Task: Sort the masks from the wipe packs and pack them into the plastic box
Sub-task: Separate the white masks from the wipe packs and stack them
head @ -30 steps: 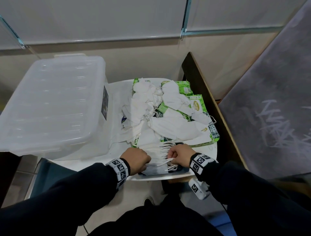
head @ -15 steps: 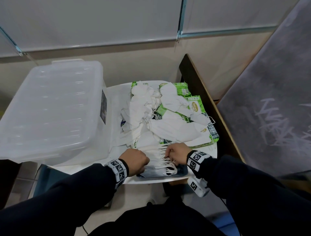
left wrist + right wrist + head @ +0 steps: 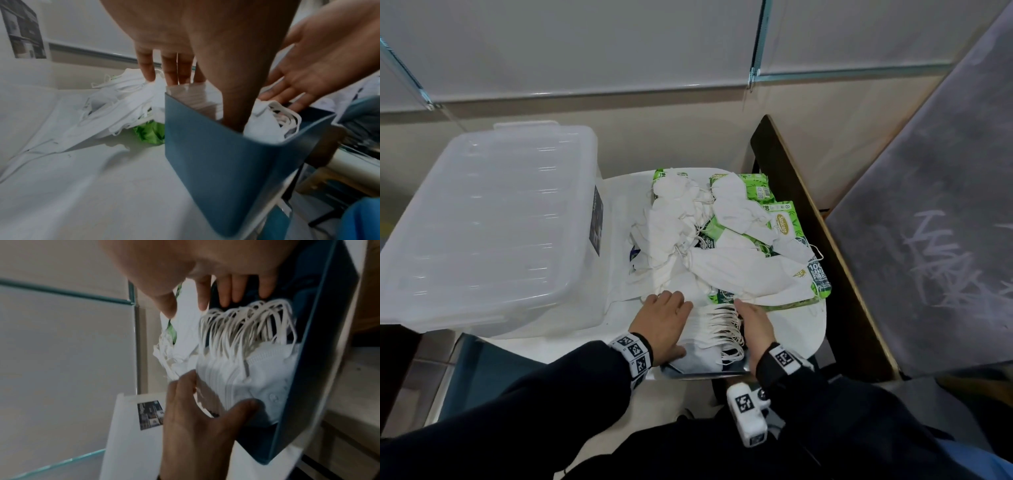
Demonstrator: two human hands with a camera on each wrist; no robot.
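Lower centre of the head view: left hand [image 3: 666, 323] and right hand [image 3: 753, 320], fingers extended, press the masks [image 3: 714, 329] in the blue box [image 3: 216, 170].

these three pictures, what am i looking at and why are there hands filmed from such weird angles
No machine here: a person works bare-handed, wearing three cameras. One on the head looks down at the table; one on each wrist looks along that hand.

On the white table lies a loose pile of white face masks mixed with green wipe packs. Left of it stands a big clear plastic box with its lid on.

Nearest the person, a small blue box holds a row of masks with white ear loops. The left hand and right hand press flat against that row from either side, fingers mostly straight.
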